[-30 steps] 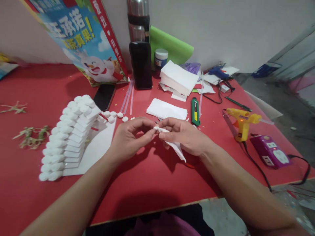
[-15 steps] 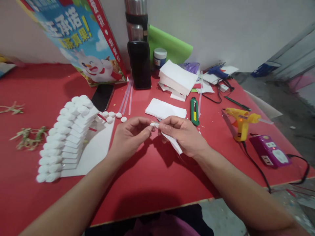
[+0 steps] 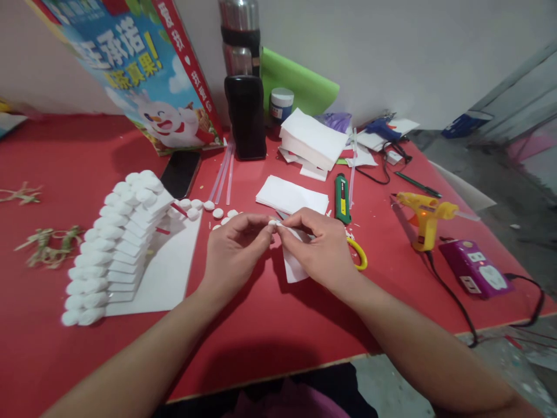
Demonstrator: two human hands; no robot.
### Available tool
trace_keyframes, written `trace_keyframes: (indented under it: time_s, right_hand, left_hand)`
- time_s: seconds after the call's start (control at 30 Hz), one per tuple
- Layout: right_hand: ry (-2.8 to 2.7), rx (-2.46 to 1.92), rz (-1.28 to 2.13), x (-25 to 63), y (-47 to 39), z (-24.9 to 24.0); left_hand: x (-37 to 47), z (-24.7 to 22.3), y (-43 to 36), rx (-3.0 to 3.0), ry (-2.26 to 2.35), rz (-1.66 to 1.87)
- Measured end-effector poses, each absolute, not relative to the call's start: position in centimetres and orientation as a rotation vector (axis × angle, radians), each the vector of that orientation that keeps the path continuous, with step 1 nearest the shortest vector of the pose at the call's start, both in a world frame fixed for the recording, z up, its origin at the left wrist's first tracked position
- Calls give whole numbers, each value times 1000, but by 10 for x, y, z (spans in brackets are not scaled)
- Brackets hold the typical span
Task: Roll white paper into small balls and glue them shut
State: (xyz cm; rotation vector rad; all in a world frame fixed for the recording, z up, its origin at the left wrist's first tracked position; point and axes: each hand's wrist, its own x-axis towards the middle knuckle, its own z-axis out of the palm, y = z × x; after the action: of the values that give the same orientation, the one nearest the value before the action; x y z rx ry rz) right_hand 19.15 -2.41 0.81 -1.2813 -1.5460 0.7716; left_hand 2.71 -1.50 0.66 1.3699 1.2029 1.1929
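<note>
Between the fingertips of both hands is a strip of white paper (image 3: 294, 264), its upper end pinched into a small rolled or folded bit. My left hand (image 3: 237, 251) is closed, thumb and forefinger on that small end. My right hand (image 3: 319, 247) grips the strip from the other side, and its loose end hangs below the fingers. Just beyond the hands lies a stack of white paper pieces (image 3: 292, 195). Small white rounds (image 3: 218, 213) are scattered near my left knuckles. Yellow-handled scissors (image 3: 358, 254) lie partly hidden behind my right hand.
At left, a curved structure of white rounds and folded paper (image 3: 124, 244) stands on a white sheet (image 3: 174, 278). A green cutter (image 3: 342, 198), yellow glue gun (image 3: 426, 217) and purple power socket (image 3: 476, 268) are on the right. A phone (image 3: 181, 174) and black-and-steel flask (image 3: 246, 116) stand behind.
My hands have drawn slightly closer together at the pinched end. The strip's loose end has swung from pointing right to hanging down. More white rounds and the scissors' yellow handle now show.
</note>
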Motion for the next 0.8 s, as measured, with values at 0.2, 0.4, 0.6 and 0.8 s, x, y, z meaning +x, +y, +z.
trace_keyframes:
  time_s: [0.2,0.4,0.6,0.8]
  right_hand:
    - [-1611,-1214,747,193,-27,9]
    - [-1574,-1215,736,193,-28,9]
    - [-1567,-1246,761,202,-23,12]
    - [-1699,-1133,918,214,-16,18]
  left_hand:
    - [27,2,-19,1719,1292,1348]
    - [28,-7,-23,1978,1303,1397]
    - [27,-5,-22,1849,1181,1383]
    - [16,5,-10,1481,1111,1148]
